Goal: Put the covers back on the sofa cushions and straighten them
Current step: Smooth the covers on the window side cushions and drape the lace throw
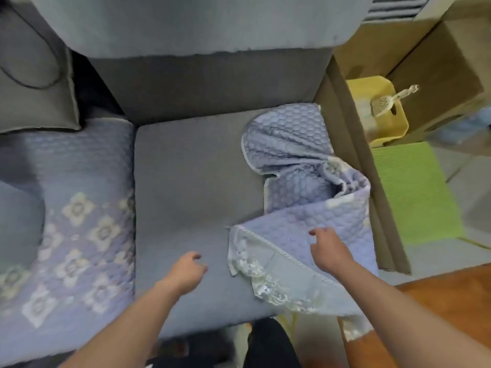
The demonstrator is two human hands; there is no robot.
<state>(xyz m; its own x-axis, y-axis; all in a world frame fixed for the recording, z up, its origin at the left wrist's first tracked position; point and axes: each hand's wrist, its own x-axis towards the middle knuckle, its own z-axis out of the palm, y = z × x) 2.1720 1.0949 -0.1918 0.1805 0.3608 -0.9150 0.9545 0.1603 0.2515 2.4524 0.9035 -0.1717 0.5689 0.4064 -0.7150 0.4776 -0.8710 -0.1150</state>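
Cover (305, 227) bunched beside right hand (329, 251), fingers loosely curled.

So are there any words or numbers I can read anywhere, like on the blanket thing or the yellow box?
No readable text anywhere in this picture.
Bunched purple cover: only a quilted pattern, pale flower shapes and lace trim, no words.
Spread cover on the left cushion: flower shapes only.
Yellow bin: plain, no label showing.
Cardboard box: no print to be seen on the sides facing us; the picture is also rather blurred.
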